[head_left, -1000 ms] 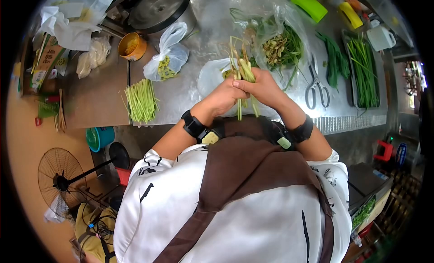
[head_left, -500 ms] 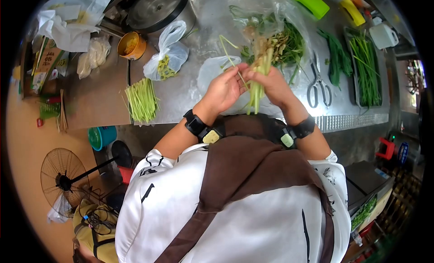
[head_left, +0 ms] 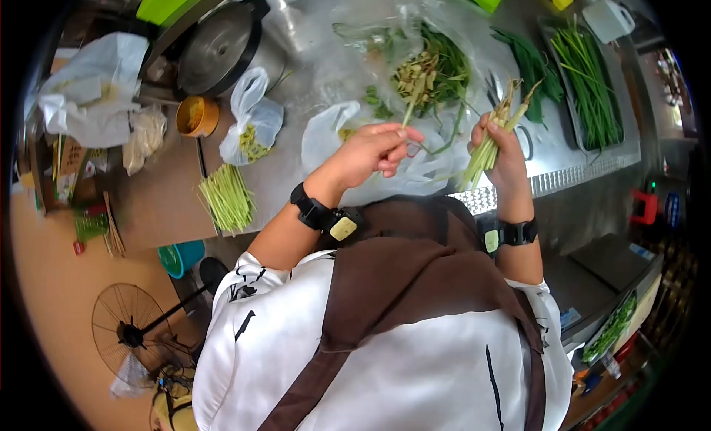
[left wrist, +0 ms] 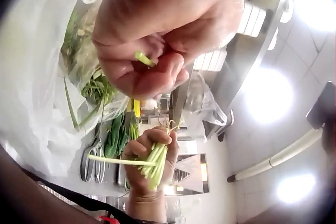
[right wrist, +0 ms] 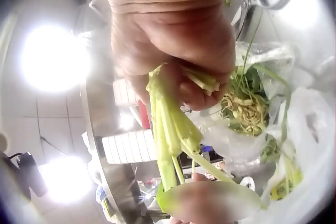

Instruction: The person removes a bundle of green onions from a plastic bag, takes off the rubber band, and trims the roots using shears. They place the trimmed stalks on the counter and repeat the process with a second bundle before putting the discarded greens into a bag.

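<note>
A bundle of slim, pale green stalks is gripped by the right hand, fingers curled, near the front edge of the silver metal table. A single thin stalk is pinched in the left hand, near tangled leafy greens.

I see my wearer in a glossy white short-sleeved shirt, its left sleeve and front marked with black brush-like strokes. Over it hangs a dark brown apron with a wide strap. Black wristbands carry small blocks, the left one's face pale yellow.
</note>
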A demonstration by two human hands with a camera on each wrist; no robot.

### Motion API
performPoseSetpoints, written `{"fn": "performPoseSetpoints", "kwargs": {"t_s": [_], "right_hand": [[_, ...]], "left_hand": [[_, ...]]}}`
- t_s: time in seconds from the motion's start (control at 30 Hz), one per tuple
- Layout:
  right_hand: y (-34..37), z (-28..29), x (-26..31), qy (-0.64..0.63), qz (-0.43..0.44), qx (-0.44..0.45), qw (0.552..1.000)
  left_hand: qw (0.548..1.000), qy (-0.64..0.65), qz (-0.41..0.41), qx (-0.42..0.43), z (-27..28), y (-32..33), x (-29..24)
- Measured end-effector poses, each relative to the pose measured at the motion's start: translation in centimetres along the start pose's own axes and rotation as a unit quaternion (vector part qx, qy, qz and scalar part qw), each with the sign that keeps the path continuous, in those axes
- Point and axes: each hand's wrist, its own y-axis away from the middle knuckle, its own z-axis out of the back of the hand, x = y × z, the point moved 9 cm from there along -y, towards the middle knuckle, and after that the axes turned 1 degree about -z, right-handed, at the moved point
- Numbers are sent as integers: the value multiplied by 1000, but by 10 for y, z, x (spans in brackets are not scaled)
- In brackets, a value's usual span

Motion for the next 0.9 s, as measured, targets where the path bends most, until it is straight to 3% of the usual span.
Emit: {"fn": "performPoseSetpoints", "kwargs": {"t_s": [0.03,0.17,0.23,0.27,0.3,0.37,0.47,0.5,0.57,0.6,0.67,0.7,0.77,0.8,0.87,0.9], "right_hand": [[4,7,3,-4,4,-8,1000],[17,37,14,-35,17,-59,998],[23,53,16,-20,14,-72,997],[26,60,19,-17,17,-81,996],[28,66,20,-19,15,-86,996],[29,75,20,-3,4,-96,995],[28,83,19,14,-2,-115,993],[25,83,17,11,-7,-113,994],[16,73,16,55,-8,-90,994],[12,70,12,59,-30,-81,995],[-4,59,5,64,-12,-20,998],[-10,48,4,53,-6,14,998],[-15,30,3,43,-33,1,999],[-16,18,-1,56,-69,42,995],[-17,1,-14,64,-123,75,987],[-17,-3,-15,66,-131,78,986]], "left_hand": [[998,-29,56,13,-6,-8,9],[996,-8,81,32,-17,-55,19],[995,-26,-12,-96,9,-84,2],[994,-54,-57,-78,34,-104,-1],[994,-53,-51,-77,41,-121,-5],[952,-97,-140,-255,79,-126,-30],[925,-204,-123,-296,76,-106,-63],[924,-205,-120,-300,74,-96,-69],[921,-314,-142,-180,44,-74,-75],[921,-313,-135,-192,42,-58,-73],[812,-500,-283,-105,0,-23,-83],[815,-497,-276,-114,4,-11,-72],[824,-535,-122,-141,34,2,-25],[827,-530,-119,-147,41,14,-14],[729,-667,17,-151,66,33,19],[733,-662,21,-155,72,41,27]]}}
